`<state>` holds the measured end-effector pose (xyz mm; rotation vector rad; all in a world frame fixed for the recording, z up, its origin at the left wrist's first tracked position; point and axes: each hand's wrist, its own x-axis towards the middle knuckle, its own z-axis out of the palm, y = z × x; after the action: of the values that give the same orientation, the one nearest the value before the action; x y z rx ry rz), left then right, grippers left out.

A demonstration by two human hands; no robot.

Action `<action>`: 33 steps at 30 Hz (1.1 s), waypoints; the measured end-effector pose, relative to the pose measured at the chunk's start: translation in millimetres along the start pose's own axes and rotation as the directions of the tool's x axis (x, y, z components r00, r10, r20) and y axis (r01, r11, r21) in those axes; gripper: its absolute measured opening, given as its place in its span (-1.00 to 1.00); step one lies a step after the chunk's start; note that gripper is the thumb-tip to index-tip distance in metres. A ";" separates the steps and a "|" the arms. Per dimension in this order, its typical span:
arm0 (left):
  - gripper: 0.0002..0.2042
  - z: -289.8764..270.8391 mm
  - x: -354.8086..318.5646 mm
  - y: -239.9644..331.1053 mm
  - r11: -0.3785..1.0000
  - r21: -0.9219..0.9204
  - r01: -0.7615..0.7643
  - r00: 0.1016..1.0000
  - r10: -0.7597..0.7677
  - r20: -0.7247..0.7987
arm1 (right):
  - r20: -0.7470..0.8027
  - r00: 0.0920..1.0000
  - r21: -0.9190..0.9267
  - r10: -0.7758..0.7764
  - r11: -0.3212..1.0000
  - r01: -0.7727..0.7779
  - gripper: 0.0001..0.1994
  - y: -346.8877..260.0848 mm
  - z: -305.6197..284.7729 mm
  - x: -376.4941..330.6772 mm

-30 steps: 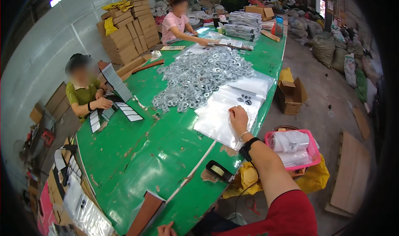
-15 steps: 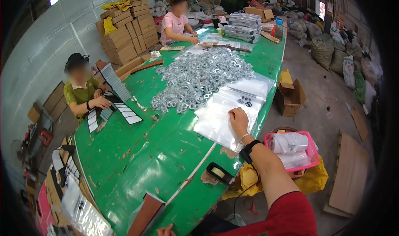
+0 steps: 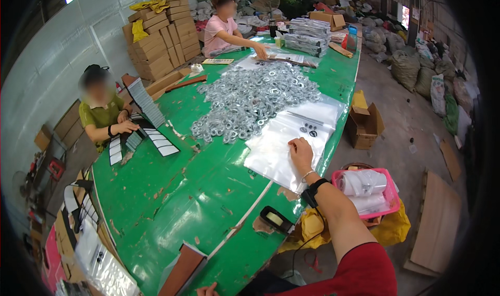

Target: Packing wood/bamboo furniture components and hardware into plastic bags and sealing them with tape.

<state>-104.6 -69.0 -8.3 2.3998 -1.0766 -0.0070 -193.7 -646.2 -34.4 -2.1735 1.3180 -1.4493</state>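
My right hand [image 3: 301,154] rests on a stack of clear plastic bags [image 3: 276,160] near the right edge of the green table. Its fingers are bent and pressed together on the top bag. Dark round prints show on the bags beyond my fingers. At the lower edge of the picture, only the fingers of my left hand [image 3: 208,291] come into view. They lie apart on the table with nothing seen in them, beside a brown strip [image 3: 182,269] in clear wrapping. My left palm is out of view.
A large heap of small wrapped rings [image 3: 260,95] covers the table's middle. A black tape dispenser [image 3: 276,219] sits at the near edge. Beside the table stand a pink basket [image 3: 393,192] with plastic rolls and an open carton [image 3: 367,124]. Two people work across the table.
My right hand stays on the bags with hardly any movement. The person in pink has stretched an arm toward the far end of the heap.
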 end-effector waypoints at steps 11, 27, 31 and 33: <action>-0.70 1.8 -2.0 -3.1 0.999 0.002 0.041 0.999 -0.041 0.033 | -0.023 1.000 -0.011 -0.003 1.000 0.003 -0.96 1.7 1.0 0.4; -0.73 3.8 -4.2 -4.9 1.000 0.002 0.017 1.000 -0.017 0.001 | -0.010 1.000 -0.006 0.024 1.000 -0.024 -0.96 0.6 0.8 -1.1; -0.74 7.0 -6.9 -9.1 1.000 0.011 0.029 1.000 -0.029 -0.002 | -0.016 1.000 -0.007 0.015 1.000 -0.015 -0.96 -0.7 0.3 -1.4; -0.74 4.7 -7.3 -7.5 0.999 0.021 0.034 0.999 -0.034 0.003 | -0.005 1.000 -0.002 0.018 1.000 -0.018 -0.96 -0.2 0.9 -0.8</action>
<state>-105.4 -61.7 -17.2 2.4378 -1.0416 -0.0109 -192.9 -645.8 -35.3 -2.1549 1.3379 -1.4478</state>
